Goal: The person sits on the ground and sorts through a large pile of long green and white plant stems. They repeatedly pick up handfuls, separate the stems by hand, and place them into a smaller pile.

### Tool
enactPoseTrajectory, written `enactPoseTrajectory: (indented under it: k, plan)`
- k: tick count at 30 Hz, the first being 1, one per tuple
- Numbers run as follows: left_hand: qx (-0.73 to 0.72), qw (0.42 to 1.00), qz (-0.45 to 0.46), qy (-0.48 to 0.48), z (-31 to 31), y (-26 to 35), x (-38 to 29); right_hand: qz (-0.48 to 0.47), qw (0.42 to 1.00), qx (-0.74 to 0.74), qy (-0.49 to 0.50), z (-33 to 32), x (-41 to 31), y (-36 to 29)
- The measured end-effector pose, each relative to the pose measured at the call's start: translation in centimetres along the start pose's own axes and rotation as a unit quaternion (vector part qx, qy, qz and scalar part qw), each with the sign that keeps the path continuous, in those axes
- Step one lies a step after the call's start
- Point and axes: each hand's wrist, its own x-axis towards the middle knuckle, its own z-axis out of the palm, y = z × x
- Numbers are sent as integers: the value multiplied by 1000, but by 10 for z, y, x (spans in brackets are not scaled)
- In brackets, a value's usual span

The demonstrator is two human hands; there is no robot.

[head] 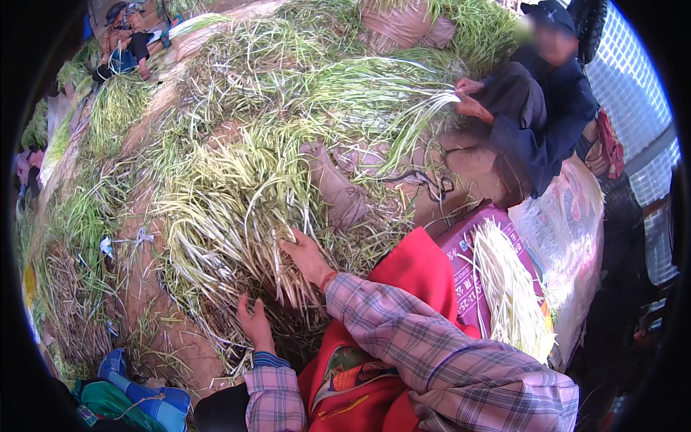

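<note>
A big heap of long-leaved green and yellow stalks with pale stems [227,210], perhaps garlic chives, lies before me. My right hand [305,256], in a plaid sleeve with a red band at the wrist, reaches onto the heap; its fingertips are among the stems, and whether they grip any cannot be told. Lower left, my left hand [255,321] is beside the heap's root ends, fingers apart and holding nothing. On my right, a bundle of trimmed white stalks [507,291] rests on a purple printed sack [475,243].
A co-worker in dark clothes [540,108] sits at the upper right, holding long green stalks [399,102]. A brown cloth sack [334,186] lies behind the heap. Another person [127,40] sits at the upper left. Blue cloth [156,402] is at the lower left.
</note>
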Motion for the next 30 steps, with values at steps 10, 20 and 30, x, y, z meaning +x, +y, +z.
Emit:
enactPoseTrajectory:
  k: [10,20,30]
  plan:
    - [116,988,105,-20,4,22,-32,-36,875,-479,60,-12,-46,5]
    - [142,948,-15,-285,13,-6,-84,-67,927,-358,-94,4,-96,-9]
    - [296,896,75,-322,-2,27,-136,-69,969,-201,-125,9,-88,6]
